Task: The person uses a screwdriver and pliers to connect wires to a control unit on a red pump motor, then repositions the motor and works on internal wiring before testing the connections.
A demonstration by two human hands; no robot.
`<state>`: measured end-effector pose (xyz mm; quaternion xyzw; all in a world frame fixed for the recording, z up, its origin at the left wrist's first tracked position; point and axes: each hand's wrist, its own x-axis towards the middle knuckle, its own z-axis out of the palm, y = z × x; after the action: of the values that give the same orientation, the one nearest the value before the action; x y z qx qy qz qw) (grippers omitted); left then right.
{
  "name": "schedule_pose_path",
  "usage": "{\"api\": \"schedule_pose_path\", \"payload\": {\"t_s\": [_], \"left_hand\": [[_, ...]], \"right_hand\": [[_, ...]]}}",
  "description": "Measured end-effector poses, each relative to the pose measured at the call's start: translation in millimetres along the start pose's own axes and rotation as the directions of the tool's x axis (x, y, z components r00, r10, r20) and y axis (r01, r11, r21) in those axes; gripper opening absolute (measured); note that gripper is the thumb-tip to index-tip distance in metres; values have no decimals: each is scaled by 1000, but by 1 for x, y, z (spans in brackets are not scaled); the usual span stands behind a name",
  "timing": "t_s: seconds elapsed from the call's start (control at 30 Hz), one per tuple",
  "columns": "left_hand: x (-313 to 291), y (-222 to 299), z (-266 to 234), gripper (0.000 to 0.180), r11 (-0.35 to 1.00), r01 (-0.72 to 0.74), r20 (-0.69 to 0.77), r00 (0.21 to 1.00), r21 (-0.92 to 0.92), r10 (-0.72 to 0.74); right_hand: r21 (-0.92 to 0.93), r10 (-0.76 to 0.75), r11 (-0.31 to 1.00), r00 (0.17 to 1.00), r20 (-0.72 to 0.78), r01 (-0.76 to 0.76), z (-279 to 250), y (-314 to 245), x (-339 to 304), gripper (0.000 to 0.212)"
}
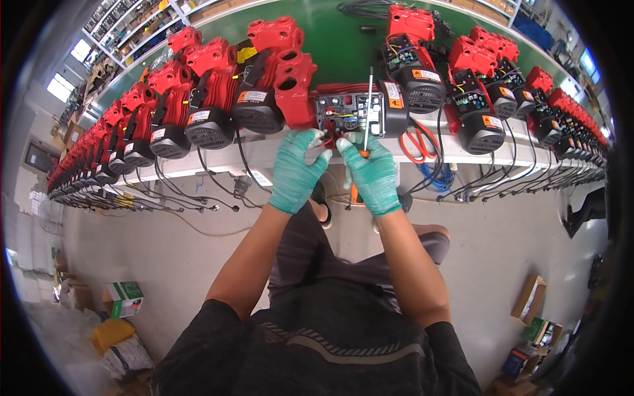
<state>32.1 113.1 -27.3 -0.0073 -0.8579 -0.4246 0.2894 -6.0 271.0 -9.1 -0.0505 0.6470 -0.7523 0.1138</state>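
Note:
A motor unit with a red pump body [295, 86] lies on its side at the front edge of the bench. Its control box [350, 113] is open, baring a circuit board and coloured wires. Thin red and dark wires [331, 140] come down from the box's lower edge. My left hand [297, 173], in a green knit glove, has its fingers closed at these wires. My right hand [373, 173], gloved alike, grips a screwdriver [364, 153] with an orange handle, its shaft pointing up across the box. The right thumb is beside the wires; their ends are partly hidden.
Rows of similar red and black motor units [211, 125] line the bench on both sides, several with open boxes [472, 99]. Black power cords [244, 158] hang over the front edge. A red cable [422, 148] and a blue cable coil [439, 178] hang right of my hands.

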Motion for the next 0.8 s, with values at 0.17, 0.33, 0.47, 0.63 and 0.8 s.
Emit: {"api": "schedule_pose_path", "payload": {"t_s": [0.17, 0.33, 0.47, 0.63, 0.8], "left_hand": [[-3, 6, -8, 26, 984, 163, 112, 982, -74, -154], [-7, 4, -7, 18, 953, 214, 72, 976, -216, -203], [-18, -6, -3, 21, 826, 392, 96, 917, -406, -388], [-23, -3, 5, 25, 955, 141, 55, 990, -259, -131], [-3, 24, 1, 28, 983, 102, 256, 965, -153, -60]], "right_hand": [[182, -49, 982, 999, 13, 46, -3, 17, -2, 11], [112, -2, 994, 1000, -22, 4, -13, 25, -6, 10], [153, 32, 988, 999, -4, -31, -20, 28, -9, 11], [235, 40, 970, 996, 81, -58, -28, 31, -10, 16], [144, -1, 989, 995, 103, -14, -26, 16, -14, 17]]}}
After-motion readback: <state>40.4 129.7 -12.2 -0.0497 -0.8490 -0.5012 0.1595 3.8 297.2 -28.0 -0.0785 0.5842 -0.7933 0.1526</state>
